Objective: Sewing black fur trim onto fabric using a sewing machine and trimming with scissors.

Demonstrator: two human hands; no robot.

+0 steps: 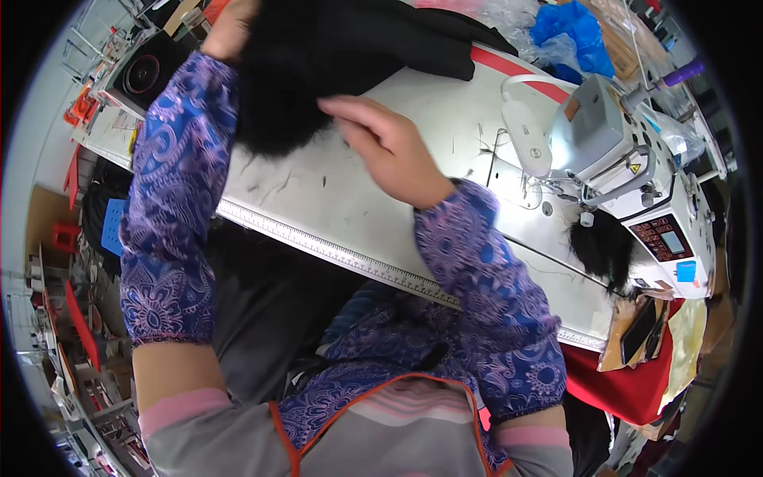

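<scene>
Tabletop [350, 215] | left hand [231, 29] cut off | right hand [391, 149], black fur [274, 115]: contact unclear

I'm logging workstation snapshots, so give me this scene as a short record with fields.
Left hand: at the upper left edge of the black fluffy piece, fingers hidden; left hand
Right hand: right hand with index finger extended to the fluffy piece's right edge; contact unclear
Surface: pale worktable with loose dark strands, ruler strip along its near edge
Machine: white and grey sewing machine, right
Beside machine: black tuft
Far right corner: blue plastic
</scene>
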